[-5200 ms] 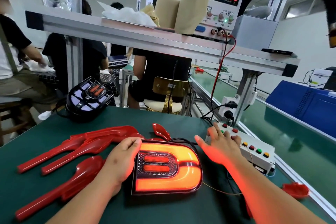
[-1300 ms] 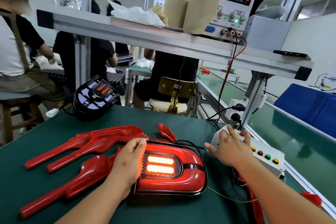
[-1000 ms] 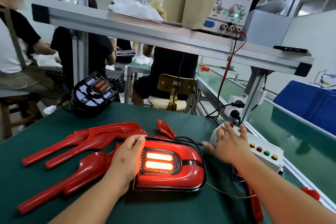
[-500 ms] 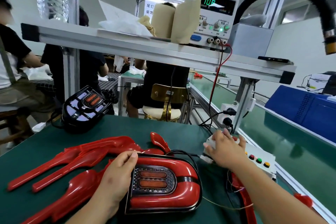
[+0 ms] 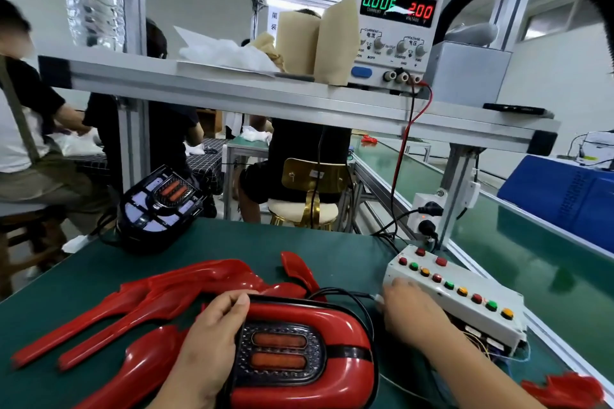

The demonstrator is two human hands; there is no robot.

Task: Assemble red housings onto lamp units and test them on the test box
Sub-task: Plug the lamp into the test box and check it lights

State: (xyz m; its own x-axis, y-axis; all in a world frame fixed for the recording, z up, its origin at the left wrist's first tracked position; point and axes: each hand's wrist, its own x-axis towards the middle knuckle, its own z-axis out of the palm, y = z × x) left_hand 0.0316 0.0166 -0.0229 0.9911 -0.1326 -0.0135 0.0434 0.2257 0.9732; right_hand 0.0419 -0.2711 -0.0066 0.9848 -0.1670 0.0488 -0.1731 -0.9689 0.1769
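Note:
A lamp unit with a red housing point(image 5: 335, 325) lies on the green mat in front of me, its lights off. My left hand point(image 5: 209, 342) holds its left edge, fingers curled over the top rim. My right hand point(image 5: 412, 312), blurred, is at the near left end of the white test box point(image 5: 465, 305), where it seems to pinch the white plug point(image 5: 378, 297) of the lamp's black cable point(image 5: 345, 292). Several loose red housings point(image 5: 159, 295) lie to the left of the lamp.
A bare black lamp unit point(image 5: 159, 206) leans at the mat's far left edge. The power supply point(image 5: 395, 30) on the shelf reads about 0.006 A. A red part point(image 5: 564, 392) lies at the near right. A green conveyor point(image 5: 531, 259) runs along the right. People sit behind.
The lamp's lights have gone out and the current reading has dropped. My right hand has slid off the box's buttons down to its near left end. My left hand stays on the lamp.

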